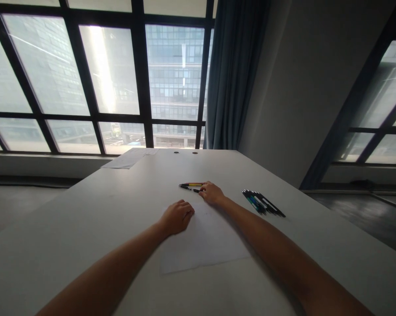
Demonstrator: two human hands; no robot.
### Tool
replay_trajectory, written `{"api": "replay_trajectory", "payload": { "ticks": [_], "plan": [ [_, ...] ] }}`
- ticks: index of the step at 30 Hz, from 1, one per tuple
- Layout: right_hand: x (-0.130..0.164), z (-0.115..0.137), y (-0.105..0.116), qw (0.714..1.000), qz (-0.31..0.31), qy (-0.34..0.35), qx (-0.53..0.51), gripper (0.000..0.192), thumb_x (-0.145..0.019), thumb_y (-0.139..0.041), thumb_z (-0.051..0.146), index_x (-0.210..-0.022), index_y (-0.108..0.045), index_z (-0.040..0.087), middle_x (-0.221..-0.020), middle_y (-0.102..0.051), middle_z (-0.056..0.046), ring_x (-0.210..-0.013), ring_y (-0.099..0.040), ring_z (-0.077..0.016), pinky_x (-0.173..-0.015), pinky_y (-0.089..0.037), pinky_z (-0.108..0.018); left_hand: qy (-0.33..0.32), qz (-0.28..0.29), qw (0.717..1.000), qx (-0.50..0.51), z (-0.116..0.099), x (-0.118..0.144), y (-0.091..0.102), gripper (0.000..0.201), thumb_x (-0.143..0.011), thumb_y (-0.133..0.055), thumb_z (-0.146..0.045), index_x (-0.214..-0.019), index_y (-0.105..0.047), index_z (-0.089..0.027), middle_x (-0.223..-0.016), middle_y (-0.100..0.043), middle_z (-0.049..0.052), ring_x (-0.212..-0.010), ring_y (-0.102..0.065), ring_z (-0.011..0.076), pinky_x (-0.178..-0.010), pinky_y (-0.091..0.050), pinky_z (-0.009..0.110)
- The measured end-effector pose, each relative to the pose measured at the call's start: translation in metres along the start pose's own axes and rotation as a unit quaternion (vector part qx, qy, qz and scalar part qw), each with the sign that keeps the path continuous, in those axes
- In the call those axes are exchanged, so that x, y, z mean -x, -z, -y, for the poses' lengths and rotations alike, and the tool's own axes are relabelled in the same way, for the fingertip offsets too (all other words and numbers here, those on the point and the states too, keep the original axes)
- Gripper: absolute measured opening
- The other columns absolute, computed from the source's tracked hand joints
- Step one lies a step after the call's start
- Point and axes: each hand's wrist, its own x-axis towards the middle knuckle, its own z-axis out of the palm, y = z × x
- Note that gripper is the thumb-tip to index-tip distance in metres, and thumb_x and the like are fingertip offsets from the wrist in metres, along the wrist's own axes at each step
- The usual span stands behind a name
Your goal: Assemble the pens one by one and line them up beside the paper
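A sheet of white paper lies on the white table below me. My left hand rests at its left edge, fingers curled in; whatever might be inside them is hidden. Farther out, beyond the paper's upper edge, my right hand has its fingers closed at the end of a black pen lying low over the table. A yellow pencil-like stick lies just behind, its right end by my right fingers. Another dark pen lies to their left.
Several dark pens, some with blue or green parts, lie in a slanted row right of my right forearm. More papers are at the table's far left edge. Two dark round discs show at the far end, before a curtain and windows.
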Motion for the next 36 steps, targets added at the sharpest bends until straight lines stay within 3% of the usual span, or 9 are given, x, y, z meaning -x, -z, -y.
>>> {"api": "replay_trajectory", "payload": {
  "ticks": [6,13,16,21,26,30,32,34,36],
  "plan": [
    [0.026,-0.005,0.006,0.992,-0.07,0.024,-0.107,0.019,-0.09,-0.054,0.025,-0.09,-0.072,0.017,-0.104,-0.067,-0.008,-0.095,-0.06,-0.0176,-0.085,-0.044,-0.026,0.023,-0.014,0.998,0.05,0.003,-0.001,-0.001,0.021,-0.089,-0.049,-0.02,-0.088,-0.069,-0.018,-0.087,-0.07,0.007,-0.086,-0.06,0.0193,-0.08,-0.049,0.03],
    [0.069,0.011,-0.005,0.95,-0.107,0.091,-0.279,0.022,-0.09,-0.049,0.03,-0.09,-0.065,0.015,-0.077,-0.065,-0.003,-0.069,-0.056,-0.0148,-0.065,-0.043,-0.026,0.06,-0.002,0.997,0.053,0.005,-0.005,0.005,0.037,-0.095,-0.042,-0.034,-0.076,-0.069,-0.016,-0.073,-0.066,0.006,-0.07,-0.059,0.0155,-0.068,-0.045,0.026],
    [0.075,0.019,-0.008,0.944,-0.109,0.123,-0.287,0.018,-0.089,-0.052,0.03,-0.091,-0.064,0.016,-0.075,-0.064,-0.002,-0.066,-0.054,-0.0139,-0.064,-0.042,-0.026,0.062,-0.021,0.996,0.067,0.005,-0.004,0.006,0.037,-0.096,-0.042,-0.038,-0.083,-0.069,-0.016,-0.079,-0.069,0.006,-0.072,-0.061,0.0157,-0.07,-0.046,0.026],
    [0.08,0.024,-0.006,0.946,-0.105,0.137,-0.275,0.01,-0.084,-0.063,0.023,-0.092,-0.064,0.018,-0.074,-0.064,-0.001,-0.063,-0.053,-0.0127,-0.063,-0.042,-0.025,0.126,-0.09,0.977,0.149,0.011,-0.004,0.001,0.039,-0.096,-0.04,-0.042,-0.088,-0.067,-0.015,-0.078,-0.071,0.006,-0.067,-0.064,0.0151,-0.065,-0.048,0.025],
    [0.085,0.029,-0.006,0.951,-0.075,0.154,-0.259,0.024,-0.075,-0.076,0.031,-0.092,-0.064,0.019,-0.075,-0.065,0.0,-0.064,-0.054,-0.0128,-0.063,-0.042,-0.026,0.129,-0.159,0.956,0.211,0.016,-0.004,-0.003,0.036,-0.095,-0.041,-0.042,-0.098,-0.063,-0.014,-0.077,-0.071,0.007,-0.07,-0.067,0.0171,-0.066,-0.052,0.028],
    [0.081,0.03,-0.012,0.937,-0.081,0.083,-0.329,0.032,-0.081,-0.067,0.043,-0.1,-0.062,0.018,-0.075,-0.064,-0.001,-0.063,-0.055,-0.0132,-0.062,-0.043,-0.026,0.115,-0.238,0.933,0.244,0.015,-0.003,-0.002,0.033,-0.099,-0.034,-0.042,-0.098,-0.056,-0.017,-0.096,-0.072,0.01,-0.087,-0.068,0.0192,-0.078,-0.053,0.034],
    [0.077,0.028,-0.016,0.92,-0.079,0.035,-0.382,0.034,-0.085,-0.059,0.047,-0.099,-0.06,0.016,-0.073,-0.062,-0.001,-0.063,-0.056,-0.0137,-0.062,-0.043,-0.026,0.126,-0.265,0.929,0.224,0.014,-0.003,-0.001,0.03,-0.1,-0.031,-0.04,-0.097,-0.051,-0.018,-0.089,-0.071,0.008,-0.081,-0.067,0.0179,-0.079,-0.052,0.034],
    [0.072,0.026,-0.019,0.901,-0.074,0.004,-0.427,0.038,-0.085,-0.055,0.052,-0.097,-0.058,0.016,-0.071,-0.062,-0.002,-0.062,-0.056,-0.014,-0.061,-0.044,-0.027,0.135,-0.263,0.939,0.176,0.015,-0.003,-0.001,0.027,-0.1,-0.032,-0.038,-0.1,-0.05,-0.018,-0.077,-0.068,0.004,-0.071,-0.064,0.0166,-0.073,-0.051,0.032],
    [0.069,0.025,-0.02,0.884,-0.082,-0.012,-0.459,0.043,-0.085,-0.053,0.057,-0.095,-0.058,0.016,-0.07,-0.062,-0.002,-0.06,-0.054,-0.0137,-0.059,-0.044,-0.027,0.116,-0.238,0.957,0.114,0.015,-0.001,-0.001,0.025,-0.099,-0.035,-0.037,-0.106,-0.051,-0.018,-0.077,-0.066,0.003,-0.068,-0.062,0.016,-0.069,-0.049,0.03]
  ]
}}
